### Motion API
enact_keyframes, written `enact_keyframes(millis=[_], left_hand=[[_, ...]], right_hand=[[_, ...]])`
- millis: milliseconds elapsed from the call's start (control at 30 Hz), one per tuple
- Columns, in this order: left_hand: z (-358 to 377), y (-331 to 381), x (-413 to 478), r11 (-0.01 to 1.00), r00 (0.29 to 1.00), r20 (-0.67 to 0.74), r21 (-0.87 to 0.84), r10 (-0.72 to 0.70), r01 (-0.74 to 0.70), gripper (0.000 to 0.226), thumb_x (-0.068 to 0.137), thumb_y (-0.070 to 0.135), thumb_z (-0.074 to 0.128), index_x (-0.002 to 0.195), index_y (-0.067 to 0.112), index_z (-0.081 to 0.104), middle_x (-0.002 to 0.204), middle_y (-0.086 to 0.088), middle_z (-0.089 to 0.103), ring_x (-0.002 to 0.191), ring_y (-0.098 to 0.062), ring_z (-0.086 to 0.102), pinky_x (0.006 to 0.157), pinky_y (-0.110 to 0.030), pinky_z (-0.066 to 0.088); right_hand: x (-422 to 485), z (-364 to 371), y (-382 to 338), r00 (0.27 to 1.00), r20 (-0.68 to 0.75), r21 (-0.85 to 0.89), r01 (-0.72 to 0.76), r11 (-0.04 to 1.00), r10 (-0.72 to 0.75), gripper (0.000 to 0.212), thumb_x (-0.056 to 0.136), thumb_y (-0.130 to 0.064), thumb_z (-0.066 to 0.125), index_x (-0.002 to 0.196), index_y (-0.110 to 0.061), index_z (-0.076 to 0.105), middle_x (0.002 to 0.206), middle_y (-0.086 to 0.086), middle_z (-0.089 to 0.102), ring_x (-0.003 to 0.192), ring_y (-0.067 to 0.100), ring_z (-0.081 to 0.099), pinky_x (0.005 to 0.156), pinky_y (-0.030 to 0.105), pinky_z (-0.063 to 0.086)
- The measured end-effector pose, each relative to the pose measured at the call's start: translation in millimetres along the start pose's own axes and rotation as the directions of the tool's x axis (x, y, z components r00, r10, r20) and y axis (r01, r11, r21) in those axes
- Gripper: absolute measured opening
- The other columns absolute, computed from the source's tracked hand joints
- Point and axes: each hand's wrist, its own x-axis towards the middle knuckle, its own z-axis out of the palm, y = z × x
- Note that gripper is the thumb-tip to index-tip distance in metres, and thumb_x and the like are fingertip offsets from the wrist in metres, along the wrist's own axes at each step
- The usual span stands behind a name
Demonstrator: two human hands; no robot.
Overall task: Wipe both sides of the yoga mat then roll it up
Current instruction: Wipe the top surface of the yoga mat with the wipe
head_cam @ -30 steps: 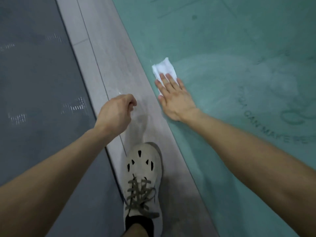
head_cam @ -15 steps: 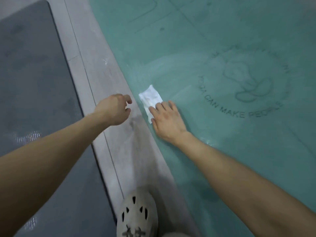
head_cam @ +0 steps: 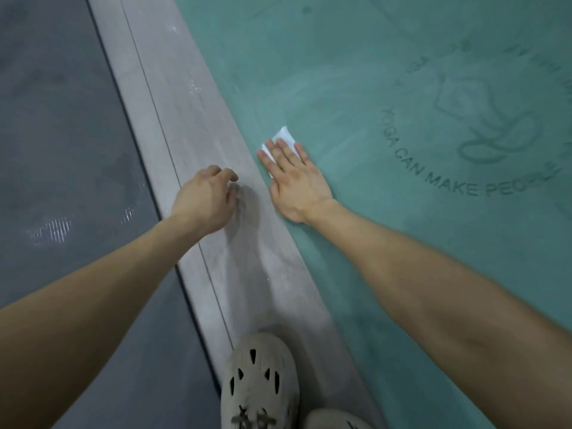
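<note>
A teal yoga mat lies flat on the floor and fills the right side of the view, with a printed logo and the words "YOGA CAN MAKE PEOPLE". My right hand lies flat near the mat's left edge, fingers straight, pressing a folded white wipe onto the mat. Only the wipe's far end shows beyond my fingertips. My left hand hovers over the bare floor strip beside the mat, its fingers loosely curled and holding nothing.
A dark grey mat covers the floor at the left. Between the two mats runs a strip of pale wooden floor. My beige shoe stands on that strip at the bottom, with a second shoe just beside it.
My right hand has slid the wipe along the mat's left edge, and more of the wipe now lies under my fingers. The view has shifted and a second shoe has come into sight.
</note>
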Motion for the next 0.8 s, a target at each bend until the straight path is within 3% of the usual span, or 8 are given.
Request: enact_keyframes(millis=[167,267,367,467,567,633,733,800], left_hand=[[3.6,24.0,31.3,0.996,0.979,-0.202,-0.074,0.037,-0.053,0.037,0.104,0.032,0.047,0.132,0.014,0.064,0.131,-0.015,0.062,0.12,-0.041,0.057,0.099,-0.053,0.051],[14.8,50.4,50.6,0.985,0.964,-0.231,-0.084,0.13,-0.153,0.041,0.102,0.033,0.048,0.136,0.013,0.061,0.138,-0.017,0.059,0.126,-0.042,0.054,0.108,-0.051,0.046],[19.4,72.7,64.7,0.969,0.956,-0.206,-0.093,0.208,-0.231,0.041,0.104,0.032,0.053,0.14,0.014,0.058,0.149,-0.017,0.054,0.137,-0.04,0.049,0.116,-0.052,0.041],[20.7,79.6,70.7,0.964,0.955,-0.199,-0.101,0.221,-0.244,0.041,0.105,0.033,0.051,0.14,0.014,0.058,0.151,-0.017,0.053,0.139,-0.04,0.048,0.117,-0.053,0.04],[22.4,77.4,71.3,0.968,0.96,-0.191,-0.108,0.205,-0.228,0.04,0.105,0.033,0.051,0.139,0.013,0.059,0.149,-0.016,0.054,0.138,-0.039,0.048,0.117,-0.052,0.04],[22.7,74.9,69.3,0.968,0.961,-0.186,-0.105,0.206,-0.228,0.039,0.106,0.033,0.052,0.138,0.013,0.059,0.148,-0.014,0.054,0.137,-0.038,0.048,0.117,-0.052,0.04],[27.9,70.5,64.4,0.962,0.957,-0.165,-0.094,0.24,-0.258,0.039,0.105,0.031,0.054,0.139,0.012,0.059,0.146,-0.013,0.056,0.135,-0.038,0.049,0.117,-0.051,0.04],[32.9,68.7,61.8,0.958,0.952,-0.18,-0.102,0.247,-0.268,0.039,0.105,0.028,0.055,0.139,0.01,0.06,0.146,-0.015,0.055,0.133,-0.039,0.05,0.117,-0.05,0.039]], right_hand=[[-60.7,5.9,-7.4,0.995,-0.074,0.076,0.067,0.995,-0.062,0.063,0.104,-0.032,0.037,0.165,-0.015,0.031,0.173,0.005,0.027,0.162,0.023,0.015,0.13,0.047,0.012],[-84.6,-2.8,28.5,0.996,-0.067,0.026,0.056,0.998,-0.055,0.061,0.108,-0.036,0.032,0.166,-0.019,0.027,0.173,0.001,0.025,0.162,0.02,0.014,0.131,0.046,0.012],[-95.2,-29.6,116.9,0.974,-0.062,0.003,-0.216,0.976,0.216,0.063,0.109,-0.042,0.018,0.169,-0.021,0.016,0.176,0.0,0.013,0.163,0.017,0.004,0.132,0.047,0.008],[-126.3,-54.3,213.0,0.85,-0.057,0.006,-0.525,0.851,0.525,0.067,0.106,-0.045,0.01,0.169,-0.024,0.007,0.177,0.0,0.003,0.163,0.015,-0.004,0.132,0.048,0.001],[-129.1,-59.6,223.0,0.733,-0.077,0.03,-0.676,0.736,0.676,0.07,0.103,-0.043,0.016,0.169,-0.018,0.011,0.177,0.006,0.006,0.163,0.021,0.0,0.132,0.05,0.001],[-111.0,-49.3,179.8,0.772,-0.13,-0.002,-0.627,0.779,0.622,0.069,0.106,-0.043,0.021,0.168,-0.013,0.018,0.175,0.013,0.013,0.163,0.028,0.007,0.131,0.054,0.004],[-87.3,-25.6,78.5,0.972,-0.086,-0.045,-0.223,0.974,0.218,0.064,0.11,-0.045,0.025,0.166,-0.015,0.026,0.174,0.01,0.022,0.162,0.027,0.012,0.131,0.051,0.009],[-85.6,-16.3,39.0,1.0,-0.013,-0.045,0.015,0.999,-0.016,0.061,0.11,-0.043,0.027,0.167,-0.019,0.025,0.174,0.004,0.021,0.162,0.022,0.012,0.131,0.047,0.008]])
